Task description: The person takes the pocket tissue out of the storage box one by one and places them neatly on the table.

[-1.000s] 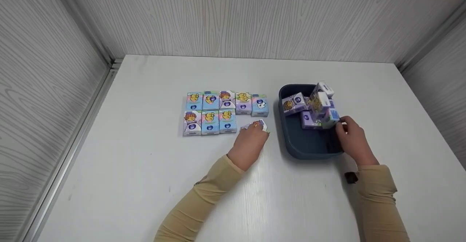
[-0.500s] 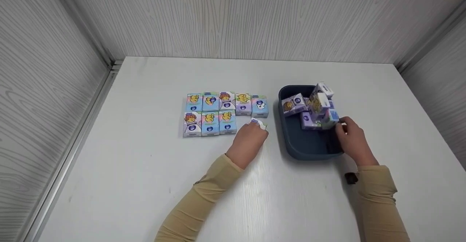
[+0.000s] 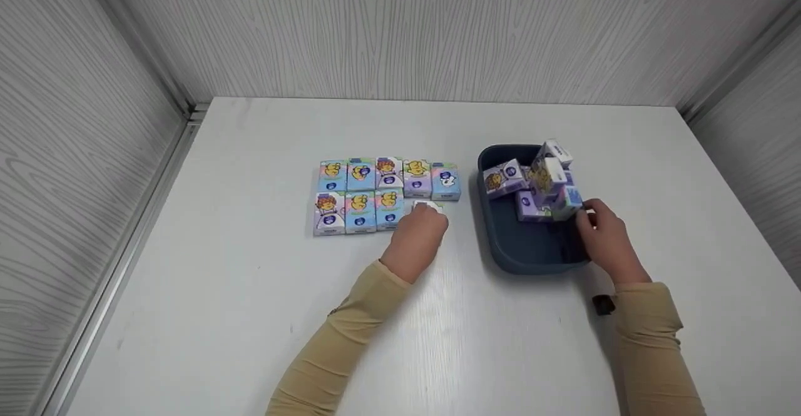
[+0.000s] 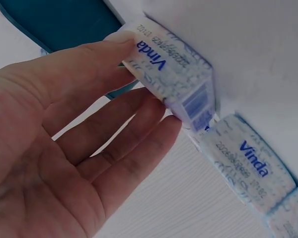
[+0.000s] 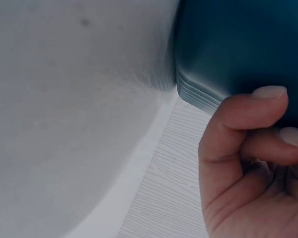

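Observation:
My left hand (image 3: 415, 241) pinches a small Vinda tissue pack (image 4: 171, 64) between thumb and fingers, at the right end of the front row of packs. In the left wrist view this pack is tilted beside a neighbouring pack (image 4: 251, 161); the head view shows only a sliver of it past the hand. Two rows of tissue packs (image 3: 361, 211) lie flat on the table, blue, white and purple with cartoon prints. With curled fingers my right hand (image 3: 608, 241) holds the right wall of a dark blue bin (image 3: 525, 268). Several tissue packs (image 3: 505, 178) lie heaped in it.
A white table (image 3: 219, 316) carries everything, with grey wood-patterned panels (image 3: 400, 34) at the back and both sides. Bare floor of the bin shows at its near end. A small black object (image 3: 603, 305) sits by the right sleeve.
My left hand has shifted left with the tissue pack, toward the end of the front row. The right hand and the bin stay in place.

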`<state>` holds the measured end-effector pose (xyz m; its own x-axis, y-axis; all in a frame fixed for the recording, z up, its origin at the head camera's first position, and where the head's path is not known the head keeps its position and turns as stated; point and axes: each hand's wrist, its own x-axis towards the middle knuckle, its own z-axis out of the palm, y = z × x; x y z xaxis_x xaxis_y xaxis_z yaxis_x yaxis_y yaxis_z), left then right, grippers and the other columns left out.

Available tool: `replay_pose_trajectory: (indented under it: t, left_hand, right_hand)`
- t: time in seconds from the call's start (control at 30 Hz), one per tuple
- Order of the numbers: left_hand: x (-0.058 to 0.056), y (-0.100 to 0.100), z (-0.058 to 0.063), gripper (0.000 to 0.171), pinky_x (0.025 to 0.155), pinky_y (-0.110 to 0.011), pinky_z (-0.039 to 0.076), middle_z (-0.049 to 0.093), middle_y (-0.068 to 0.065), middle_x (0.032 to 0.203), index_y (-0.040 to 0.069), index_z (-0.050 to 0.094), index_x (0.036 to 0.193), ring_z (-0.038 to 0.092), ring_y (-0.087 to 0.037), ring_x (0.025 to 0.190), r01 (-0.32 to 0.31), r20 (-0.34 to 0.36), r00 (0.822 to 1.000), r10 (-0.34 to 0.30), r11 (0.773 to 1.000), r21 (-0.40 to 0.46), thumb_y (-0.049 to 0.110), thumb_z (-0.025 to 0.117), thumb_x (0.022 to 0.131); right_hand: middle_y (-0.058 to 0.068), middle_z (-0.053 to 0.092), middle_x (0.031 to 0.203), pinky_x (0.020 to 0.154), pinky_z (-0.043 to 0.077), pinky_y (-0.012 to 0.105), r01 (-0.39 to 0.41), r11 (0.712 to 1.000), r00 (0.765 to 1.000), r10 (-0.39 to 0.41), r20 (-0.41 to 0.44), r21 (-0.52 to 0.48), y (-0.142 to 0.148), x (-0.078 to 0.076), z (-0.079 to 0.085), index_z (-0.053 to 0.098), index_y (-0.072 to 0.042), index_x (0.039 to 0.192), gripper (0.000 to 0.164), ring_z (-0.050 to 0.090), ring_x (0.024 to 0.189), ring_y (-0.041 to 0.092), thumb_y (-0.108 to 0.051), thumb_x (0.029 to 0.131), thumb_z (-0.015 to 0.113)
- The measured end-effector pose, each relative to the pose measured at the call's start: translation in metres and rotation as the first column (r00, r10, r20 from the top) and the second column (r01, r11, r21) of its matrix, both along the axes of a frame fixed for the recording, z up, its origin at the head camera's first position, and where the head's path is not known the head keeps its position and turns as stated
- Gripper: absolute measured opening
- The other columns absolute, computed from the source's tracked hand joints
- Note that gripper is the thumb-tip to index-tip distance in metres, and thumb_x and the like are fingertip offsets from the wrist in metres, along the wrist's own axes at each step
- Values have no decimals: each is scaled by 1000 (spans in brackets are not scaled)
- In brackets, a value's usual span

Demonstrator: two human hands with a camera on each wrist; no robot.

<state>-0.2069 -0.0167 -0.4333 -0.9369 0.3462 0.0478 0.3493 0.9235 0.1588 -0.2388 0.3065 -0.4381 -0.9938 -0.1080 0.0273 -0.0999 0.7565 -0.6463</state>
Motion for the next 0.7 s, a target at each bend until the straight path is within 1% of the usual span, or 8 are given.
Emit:
replay_pose_trajectory:
  t: [0.1,0.2,0.3,0.37,0.5,0.7]
  left_hand:
    - [-1,-3,2,15,78,-35,52,67,-9,89,6,74,96,59,-23,87,-21,43,999,22,1000,-4,0,62,90]
    - [-1,-4,4,14,78,-36,52,67,-9,91,7,74,97,59,-22,88,-41,61,997,41,999,-5,1,62,91]
    - [-3,-4,5,13,74,-36,53,67,-8,90,8,75,96,59,-22,87,-64,66,996,64,998,3,3,65,89]
    - [-4,-4,5,12,72,-36,54,67,-8,90,9,75,96,59,-22,86,-78,68,995,77,997,10,4,66,89]
    - [-6,-5,4,13,73,-36,53,67,-8,91,9,74,98,58,-22,87,-87,68,994,85,996,21,5,67,89]
    - [-9,-8,0,13,73,-34,53,65,-8,91,8,73,99,58,-21,88,-100,57,994,98,994,40,5,66,89]
  right_hand:
    - [30,62,103,74,43,46,-5,1000,1000,5,-16,6,0,0,0,46,7,124,41,56,86,34,-26,102,34]
    - [28,62,100,71,42,44,-9,1000,1000,10,-28,17,0,0,-1,47,7,123,41,54,82,32,-26,102,34]
    - [27,62,99,71,42,43,-9,1000,1000,10,-28,18,0,-1,-1,47,7,123,41,53,81,31,-25,102,34]
    - [28,61,101,72,42,44,-7,1000,1000,7,-22,14,0,-1,-1,46,7,123,41,53,83,32,-26,102,34]
    - [30,60,106,75,43,47,-3,1000,1000,3,-14,2,1,-1,-1,46,7,124,41,55,89,35,-26,102,34]
    - [30,61,104,73,43,45,-9,1000,1000,9,-20,-1,1,-1,-2,46,7,123,41,55,86,33,-26,102,34]
